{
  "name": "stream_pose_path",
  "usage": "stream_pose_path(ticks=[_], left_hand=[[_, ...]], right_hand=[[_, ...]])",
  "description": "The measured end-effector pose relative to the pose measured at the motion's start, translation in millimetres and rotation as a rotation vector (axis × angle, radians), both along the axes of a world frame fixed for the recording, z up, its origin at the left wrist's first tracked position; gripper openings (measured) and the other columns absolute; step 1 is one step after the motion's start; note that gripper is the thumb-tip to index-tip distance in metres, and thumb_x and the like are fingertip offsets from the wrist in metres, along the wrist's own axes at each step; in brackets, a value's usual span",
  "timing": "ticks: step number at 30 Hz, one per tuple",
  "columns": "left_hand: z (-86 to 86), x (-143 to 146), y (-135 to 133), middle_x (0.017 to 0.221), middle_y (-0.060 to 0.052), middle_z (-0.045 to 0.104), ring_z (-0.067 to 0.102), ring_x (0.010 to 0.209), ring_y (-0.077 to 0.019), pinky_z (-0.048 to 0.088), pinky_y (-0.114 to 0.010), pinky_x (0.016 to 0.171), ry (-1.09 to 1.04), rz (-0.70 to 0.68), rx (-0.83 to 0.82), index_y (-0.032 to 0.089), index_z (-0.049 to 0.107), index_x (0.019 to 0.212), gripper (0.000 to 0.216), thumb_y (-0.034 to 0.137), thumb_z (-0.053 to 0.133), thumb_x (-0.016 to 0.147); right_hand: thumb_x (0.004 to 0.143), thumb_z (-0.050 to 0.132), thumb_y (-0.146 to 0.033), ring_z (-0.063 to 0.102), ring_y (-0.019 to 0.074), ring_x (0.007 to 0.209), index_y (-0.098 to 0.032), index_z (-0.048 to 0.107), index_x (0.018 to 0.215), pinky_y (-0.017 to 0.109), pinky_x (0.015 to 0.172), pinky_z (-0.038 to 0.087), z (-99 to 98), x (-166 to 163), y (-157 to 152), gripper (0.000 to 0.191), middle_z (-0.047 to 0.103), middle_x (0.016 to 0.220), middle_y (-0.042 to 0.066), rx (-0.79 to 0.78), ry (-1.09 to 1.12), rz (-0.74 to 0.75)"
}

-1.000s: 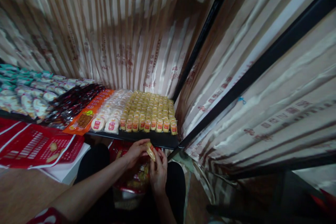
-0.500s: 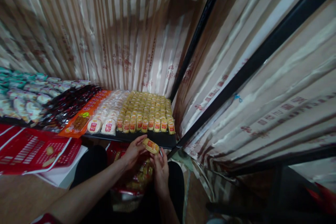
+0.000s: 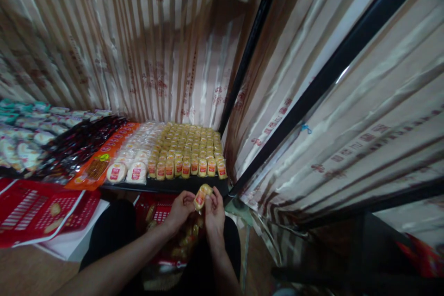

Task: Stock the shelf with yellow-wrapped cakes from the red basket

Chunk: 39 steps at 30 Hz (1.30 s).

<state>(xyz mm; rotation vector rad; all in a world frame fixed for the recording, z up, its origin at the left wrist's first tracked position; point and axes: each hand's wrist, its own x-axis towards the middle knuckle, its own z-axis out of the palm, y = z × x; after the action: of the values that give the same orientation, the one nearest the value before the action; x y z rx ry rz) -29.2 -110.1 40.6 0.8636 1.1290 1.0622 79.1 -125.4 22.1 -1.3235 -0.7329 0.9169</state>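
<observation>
Between my hands is a small oval pastry in a clear wrapper with a red label (image 3: 202, 195), tilted upright. My right hand (image 3: 215, 215) pinches it from the right, thumb on its front. My left hand (image 3: 181, 210) has its curled fingers at the packet's left edge. Below my wrists, between my knees, a red basket (image 3: 162, 213) holds more yellow wrapped pastries (image 3: 189, 236), partly hidden by my arms. Just beyond my hands, rows of matching yellow packets (image 3: 187, 150) stand on a black shelf (image 3: 208, 185).
Left of the yellow rows lie round white packets (image 3: 136, 172), orange packs (image 3: 95, 169), dark packs (image 3: 74, 145) and white-and-green packets (image 3: 31, 125). A second red basket (image 3: 31, 210) is at the left. Black frame bars (image 3: 294, 125) and printed curtains (image 3: 166, 46) enclose the shelf.
The pastry packet has been turned from lying nearly sideways to a steeper slant, its label now facing lower left. My right thumb has come onto its front. The view has shifted slightly.
</observation>
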Motion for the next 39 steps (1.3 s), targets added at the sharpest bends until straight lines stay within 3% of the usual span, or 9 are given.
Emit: stream_pose_path(ticks=[4,10,13,16,20,25,29,34,39], left_hand=[[-10.4,13.7,8.1,0.072,0.002,0.060,0.055,0.060,-0.0090,0.045,-0.020,0.058,0.062,0.077,0.019,0.016,0.056,0.084,0.031,0.011,0.065,0.055],[-16.6,27.0,17.7,0.083,-0.004,0.065,0.060,0.078,-0.0146,0.047,-0.026,0.076,0.235,-0.082,0.160,0.014,0.063,0.089,0.021,0.012,0.059,0.068],[-13.7,27.7,23.4,0.084,-0.003,0.064,0.059,0.078,-0.0148,0.047,-0.026,0.076,0.373,-0.122,0.210,0.014,0.065,0.092,0.022,0.013,0.056,0.072],[-10.4,24.5,29.0,0.083,-0.003,0.060,0.056,0.076,-0.0143,0.046,-0.025,0.075,0.558,-0.079,0.241,0.015,0.066,0.096,0.025,0.015,0.056,0.073],[-8.9,17.8,33.8,0.077,-0.001,0.054,0.054,0.073,-0.0143,0.045,-0.025,0.072,0.782,-0.052,0.197,0.015,0.065,0.099,0.027,0.015,0.057,0.074],[-10.5,8.7,33.5,0.087,-0.005,0.054,0.056,0.075,-0.0134,0.046,-0.025,0.075,0.786,0.009,0.195,0.010,0.056,0.111,0.036,0.009,0.052,0.075],[-15.3,3.4,30.9,0.093,-0.006,0.054,0.056,0.082,-0.0139,0.047,-0.027,0.080,0.762,0.084,0.283,0.012,0.053,0.112,0.040,0.004,0.046,0.073],[-22.5,0.6,32.6,0.102,-0.006,0.057,0.056,0.096,-0.0161,0.046,-0.031,0.088,0.695,0.028,0.435,0.018,0.055,0.107,0.040,0.003,0.043,0.073],[-24.7,1.4,37.3,0.110,-0.007,0.056,0.054,0.104,-0.0172,0.043,-0.033,0.094,0.674,-0.006,0.458,0.018,0.055,0.113,0.044,0.003,0.041,0.074]], right_hand=[[0.075,0.056,-0.043,0.062,0.0214,0.096,-0.015,0.046,0.125,0.035,0.085,0.049,-5.6,0.1,-0.4,0.058,0.065,0.107,0.012,0.020,-0.118,-0.010],[0.080,0.049,-0.041,0.062,0.0208,0.095,-0.018,0.048,0.125,0.037,0.087,0.048,-6.0,9.4,7.2,0.051,0.061,0.113,0.012,0.040,-0.337,0.002],[0.080,0.048,-0.040,0.062,0.0197,0.094,-0.018,0.047,0.126,0.036,0.086,0.048,-3.6,13.0,14.4,0.051,0.061,0.113,0.012,0.041,-0.347,0.035],[0.078,0.050,-0.037,0.062,0.0187,0.095,-0.017,0.045,0.127,0.034,0.086,0.048,-5.0,12.1,20.8,0.053,0.061,0.113,0.012,0.034,-0.311,0.047],[0.078,0.050,-0.034,0.062,0.0182,0.094,-0.018,0.047,0.125,0.033,0.083,0.050,-9.7,4.3,26.7,0.050,0.063,0.109,0.010,0.048,-0.311,0.051],[0.078,0.048,-0.032,0.063,0.0186,0.089,-0.018,0.051,0.122,0.033,0.079,0.051,-10.2,-4.6,40.3,0.046,0.064,0.106,0.010,0.047,-0.397,0.052],[0.078,0.047,-0.030,0.061,0.0194,0.091,-0.017,0.055,0.116,0.035,0.082,0.049,-8.5,-7.4,58.2,0.041,0.062,0.110,0.011,0.064,-0.494,0.027],[0.079,0.045,-0.029,0.060,0.0189,0.090,-0.017,0.057,0.109,0.034,0.079,0.050,-11.3,-9.4,74.0,0.034,0.062,0.106,0.011,0.108,-0.557,0.033],[0.080,0.044,-0.029,0.058,0.0193,0.092,-0.017,0.056,0.106,0.036,0.081,0.049,-17.4,-9.1,78.6,0.030,0.058,0.106,0.011,0.134,-0.612,0.039]])
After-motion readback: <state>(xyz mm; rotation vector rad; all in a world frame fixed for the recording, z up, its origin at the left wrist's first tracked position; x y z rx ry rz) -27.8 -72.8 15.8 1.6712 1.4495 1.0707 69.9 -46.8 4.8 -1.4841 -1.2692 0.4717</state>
